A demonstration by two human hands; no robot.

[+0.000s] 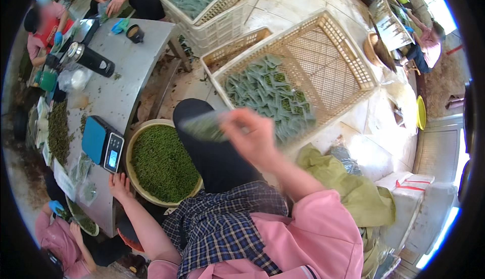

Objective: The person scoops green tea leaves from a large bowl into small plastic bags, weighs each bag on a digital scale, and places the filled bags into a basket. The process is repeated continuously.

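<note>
My right hand [252,137] is raised over my thigh and pinches a clear plastic bag [204,127] with green contents, blurred by motion. My left hand [120,187] rests at the edge of the metal table [125,85], fingers spread and holding nothing. Just beyond those fingers stands a blue digital scale [101,142] with a lit display and a bare platform. Between the table and my knee, a round tub [130,180] is full of small green berries [163,161], which look like fresh peppercorns. Filled bags [265,93] lie in rows in a shallow plastic crate [326,66] on the floor.
A black vacuum flask [93,60], a dark cup [135,33] and a heap of dark berries [58,133] are on the table. Stacked crates [212,28] stand behind it. Several people work around the room. Green sacking [344,184] lies to my right.
</note>
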